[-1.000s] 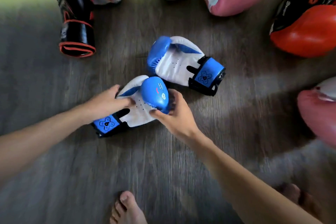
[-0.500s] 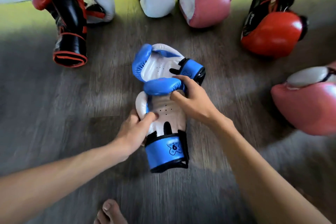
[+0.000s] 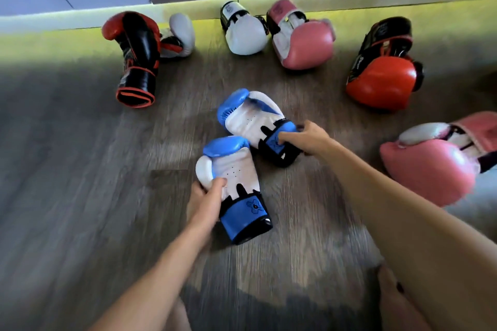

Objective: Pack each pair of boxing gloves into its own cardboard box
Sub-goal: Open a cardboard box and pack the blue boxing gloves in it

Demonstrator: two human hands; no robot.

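I can read no word or number here. The blue cuff of the near blue-and-white glove (image 3: 234,177) bears a dark cross-shaped emblem. A similar mark shows on the cuff of the far blue-and-white glove (image 3: 250,121), partly under my right hand (image 3: 309,138). At the floor's far right, the white script on the black-and-red glove (image 3: 382,75) is too blurred to read.

The left hand (image 3: 205,196) and the right hand (image 3: 309,137) are bare. The left forearm (image 3: 150,277) and the right forearm (image 3: 390,209) are also bare along all of their visible length, slim and smooth, with edges softened by motion blur. At the bottom edge are a bare right foot (image 3: 390,301) and part of a bare left foot (image 3: 181,314). One toe of the right foot has a small dark patch, too blurred to identify.
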